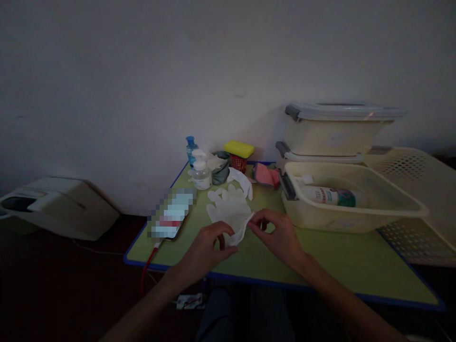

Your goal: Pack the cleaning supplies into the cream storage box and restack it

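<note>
A white disposable glove [231, 209] stretches over the table, its fingers pointing away from me and its cuff toward me. My left hand [210, 244] pinches the cuff's left side between thumb and fingers. On the cuff's right side, my right hand [276, 232] grips the edge between thumb and forefinger. Just behind the glove's fingers lies a crumpled white piece [242, 180], perhaps another glove; I cannot tell.
A phone [174, 213] with a red cable lies left on the green table [342, 259]. Behind are a clear bottle [202, 176], a blue bottle [191, 149], a yellow sponge [239, 148] and a pink cloth [265, 175]. At right, an open tub [342, 221] holds a white bottle [329, 195] beside stacked lidded boxes [331, 135].
</note>
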Demonstrator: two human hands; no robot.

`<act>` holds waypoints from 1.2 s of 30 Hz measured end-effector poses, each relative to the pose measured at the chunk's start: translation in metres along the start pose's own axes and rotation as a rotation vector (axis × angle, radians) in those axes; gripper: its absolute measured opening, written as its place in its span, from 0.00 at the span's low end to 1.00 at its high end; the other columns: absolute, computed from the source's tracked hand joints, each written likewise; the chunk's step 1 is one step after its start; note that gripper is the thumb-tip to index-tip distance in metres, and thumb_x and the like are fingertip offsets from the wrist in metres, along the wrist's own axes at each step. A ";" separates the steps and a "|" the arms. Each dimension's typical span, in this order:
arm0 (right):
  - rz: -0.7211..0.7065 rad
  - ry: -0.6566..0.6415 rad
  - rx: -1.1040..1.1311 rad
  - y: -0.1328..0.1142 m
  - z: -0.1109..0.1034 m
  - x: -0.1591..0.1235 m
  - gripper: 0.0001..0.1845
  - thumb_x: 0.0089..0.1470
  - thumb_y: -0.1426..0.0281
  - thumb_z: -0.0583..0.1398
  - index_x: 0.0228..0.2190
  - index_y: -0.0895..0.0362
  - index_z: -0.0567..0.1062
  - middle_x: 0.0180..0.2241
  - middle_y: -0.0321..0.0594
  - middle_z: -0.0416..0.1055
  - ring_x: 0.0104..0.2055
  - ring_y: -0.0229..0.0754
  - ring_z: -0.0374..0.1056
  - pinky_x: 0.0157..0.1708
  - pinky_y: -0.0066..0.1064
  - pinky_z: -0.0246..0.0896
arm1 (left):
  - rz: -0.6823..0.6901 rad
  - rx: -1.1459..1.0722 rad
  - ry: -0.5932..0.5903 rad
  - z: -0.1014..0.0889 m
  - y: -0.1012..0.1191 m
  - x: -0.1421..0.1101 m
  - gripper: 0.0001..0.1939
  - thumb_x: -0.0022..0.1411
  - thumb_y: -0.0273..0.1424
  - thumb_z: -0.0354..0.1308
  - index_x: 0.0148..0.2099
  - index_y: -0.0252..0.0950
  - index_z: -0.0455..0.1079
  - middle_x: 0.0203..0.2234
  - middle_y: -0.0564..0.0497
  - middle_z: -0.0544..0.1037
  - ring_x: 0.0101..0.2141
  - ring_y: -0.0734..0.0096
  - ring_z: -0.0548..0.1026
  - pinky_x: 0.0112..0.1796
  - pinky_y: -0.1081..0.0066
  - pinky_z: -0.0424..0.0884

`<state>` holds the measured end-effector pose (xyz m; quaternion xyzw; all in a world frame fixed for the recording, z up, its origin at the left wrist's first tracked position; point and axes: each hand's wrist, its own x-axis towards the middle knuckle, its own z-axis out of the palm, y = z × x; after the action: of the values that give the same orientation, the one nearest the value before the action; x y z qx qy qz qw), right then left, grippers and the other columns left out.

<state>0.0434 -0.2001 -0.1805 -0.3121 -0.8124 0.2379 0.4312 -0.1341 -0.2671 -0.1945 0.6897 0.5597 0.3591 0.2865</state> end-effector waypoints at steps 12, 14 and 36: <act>0.025 0.036 0.290 -0.057 -0.054 0.042 0.09 0.42 0.70 0.64 0.29 0.56 0.69 0.17 0.28 0.62 0.16 0.30 0.59 0.15 0.23 0.55 | 0.100 -0.256 0.381 -0.071 0.079 0.029 0.08 0.45 0.30 0.62 0.30 0.34 0.69 0.18 0.57 0.71 0.13 0.83 0.64 0.14 0.80 0.58; 0.030 0.036 0.343 -0.065 -0.062 0.048 0.09 0.42 0.69 0.64 0.29 0.55 0.69 0.17 0.28 0.63 0.15 0.30 0.60 0.14 0.23 0.57 | 0.138 -0.258 0.409 -0.077 0.090 0.032 0.08 0.45 0.31 0.62 0.30 0.34 0.70 0.19 0.56 0.72 0.14 0.82 0.67 0.14 0.80 0.59; -0.084 0.186 0.250 -0.059 -0.047 0.090 0.06 0.46 0.78 0.55 0.27 0.57 0.65 0.36 0.38 0.71 0.38 0.37 0.69 0.37 0.30 0.65 | 0.347 -0.104 0.434 -0.102 0.082 0.084 0.07 0.47 0.28 0.61 0.29 0.31 0.67 0.32 0.48 0.76 0.34 0.69 0.75 0.34 0.70 0.72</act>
<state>0.0262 -0.1715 -0.0682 -0.2424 -0.7453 0.2889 0.5498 -0.1612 -0.2027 -0.0558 0.6666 0.4621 0.5705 0.1292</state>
